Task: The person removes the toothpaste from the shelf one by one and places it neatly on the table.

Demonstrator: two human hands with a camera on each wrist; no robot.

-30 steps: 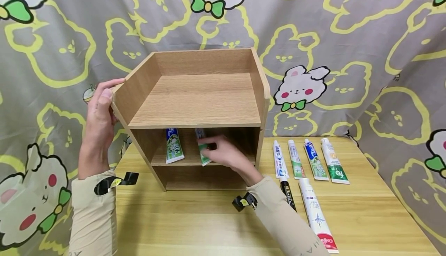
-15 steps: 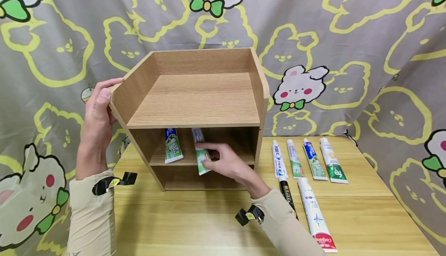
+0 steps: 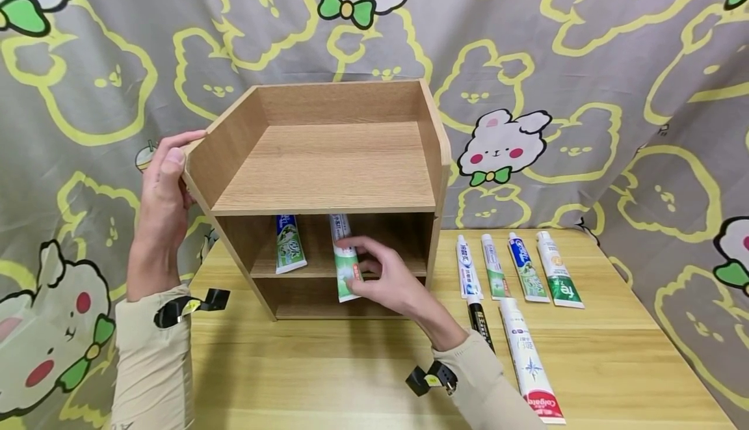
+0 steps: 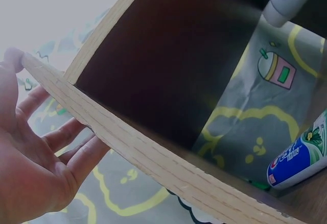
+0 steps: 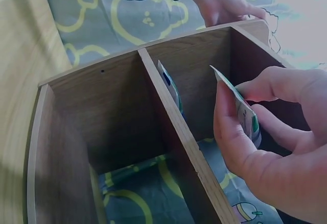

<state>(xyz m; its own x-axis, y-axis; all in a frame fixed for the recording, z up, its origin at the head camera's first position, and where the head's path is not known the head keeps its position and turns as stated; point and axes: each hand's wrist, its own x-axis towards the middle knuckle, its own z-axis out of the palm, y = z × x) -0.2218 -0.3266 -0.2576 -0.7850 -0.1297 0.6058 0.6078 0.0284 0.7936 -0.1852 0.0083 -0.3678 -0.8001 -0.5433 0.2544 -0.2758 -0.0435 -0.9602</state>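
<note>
My right hand (image 3: 389, 277) pinches a white and green toothpaste tube (image 3: 346, 257) between thumb and fingers. The tube's crimped end sticks out past the middle shelf's front edge, while its cap end lies inside the upper compartment. In the right wrist view, the pinched tube (image 5: 245, 112) appears nearly edge-on. To its left, a blue and green toothpaste tube (image 3: 290, 244) lies on the same shelf. My left hand (image 3: 164, 202) holds the left side panel of the wooden shelf unit (image 3: 328, 163), with the thumb at its front edge. In the left wrist view, several fingers (image 4: 76, 147) touch the panel's outer face.
Right of the unit, several toothpaste tubes lie in a row, including a green and white tube (image 3: 560, 270). A Colgate tube (image 3: 531, 362) and a black tube (image 3: 481, 326), partly behind the sleeve, lie nearer. A patterned curtain (image 3: 526, 46) hangs behind the wooden table (image 3: 281, 378).
My right hand has drawn back toward me and slightly right, and more of the pinched tube now shows past the shelf edge. The left hand stays on the side panel.
</note>
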